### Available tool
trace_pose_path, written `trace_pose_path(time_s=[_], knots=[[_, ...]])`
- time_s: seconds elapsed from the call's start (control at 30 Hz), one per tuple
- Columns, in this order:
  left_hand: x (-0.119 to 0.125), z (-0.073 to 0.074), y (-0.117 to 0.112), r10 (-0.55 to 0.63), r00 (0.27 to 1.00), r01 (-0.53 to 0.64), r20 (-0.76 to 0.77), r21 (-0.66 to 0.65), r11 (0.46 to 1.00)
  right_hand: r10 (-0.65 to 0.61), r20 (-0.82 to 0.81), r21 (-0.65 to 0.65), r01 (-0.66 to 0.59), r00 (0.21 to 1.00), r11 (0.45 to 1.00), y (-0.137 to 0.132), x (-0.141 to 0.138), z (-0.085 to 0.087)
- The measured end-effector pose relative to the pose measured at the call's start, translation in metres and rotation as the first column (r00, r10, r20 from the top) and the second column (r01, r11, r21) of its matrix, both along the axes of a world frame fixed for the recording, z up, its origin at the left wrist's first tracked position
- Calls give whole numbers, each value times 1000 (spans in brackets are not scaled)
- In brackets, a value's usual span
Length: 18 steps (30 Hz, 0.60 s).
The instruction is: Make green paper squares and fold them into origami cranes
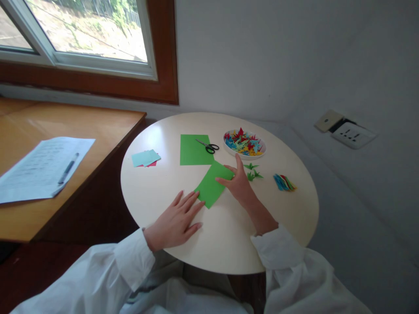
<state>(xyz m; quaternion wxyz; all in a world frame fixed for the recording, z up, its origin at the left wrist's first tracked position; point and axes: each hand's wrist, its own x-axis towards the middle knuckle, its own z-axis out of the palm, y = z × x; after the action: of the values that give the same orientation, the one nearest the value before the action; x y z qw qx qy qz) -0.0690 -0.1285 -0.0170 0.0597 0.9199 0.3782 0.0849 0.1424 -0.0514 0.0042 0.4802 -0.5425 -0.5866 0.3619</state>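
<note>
A green sheet of paper lies turned at an angle on the round white table, between both hands. My left hand rests flat with its fingers spread, the fingertips on the sheet's lower left edge. At the sheet's right edge is my right hand, thumb laid over the paper and index finger stretched away from it. Just behind, a larger green sheet lies flat with black-handled scissors on its right part. Several small folded green paper cranes sit right beside my right hand.
An oval white dish holds many colourful paper cranes. Light blue and red paper pieces lie at the table's left; coloured strips lie at its right. A wooden desk with written sheets and a pen stands left.
</note>
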Motion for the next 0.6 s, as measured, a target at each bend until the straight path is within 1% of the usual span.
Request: trace_pose_path(time_s=[0.1, 0.17, 0.27, 0.33, 0.4, 0.47, 0.53, 0.6], knots=[[0, 0, -1, -7, 996, 7, 85, -5, 1000, 18, 6, 55, -19, 1000, 998, 2, -1, 5], [-3, 0, -1, 36, 975, -31, 218, -26, 999, 56, -1, 89, -56, 998, 994, 0, -2, 11], [-8, 2, 5, 184, 888, -147, 422, -119, 982, 122, 2, 108, -122, 992, 987, -5, -4, 24], [-12, 3, 13, 234, 841, -180, 487, -155, 971, 150, -20, 111, -146, 989, 983, -10, -4, 33], [-15, 5, 22, 210, 845, -152, 491, -157, 976, 179, -46, 100, -174, 983, 980, -14, -3, 41], [-16, 5, 30, 159, 873, -108, 461, -135, 985, 203, -82, 94, -195, 976, 976, -17, -2, 47], [-16, 5, 36, 121, 896, -94, 428, -84, 992, 223, -140, 91, -212, 965, 973, -18, 0, 49], [-15, 6, 39, 106, 902, -105, 418, -25, 994, 237, -220, 86, -224, 946, 971, -17, 2, 49]])
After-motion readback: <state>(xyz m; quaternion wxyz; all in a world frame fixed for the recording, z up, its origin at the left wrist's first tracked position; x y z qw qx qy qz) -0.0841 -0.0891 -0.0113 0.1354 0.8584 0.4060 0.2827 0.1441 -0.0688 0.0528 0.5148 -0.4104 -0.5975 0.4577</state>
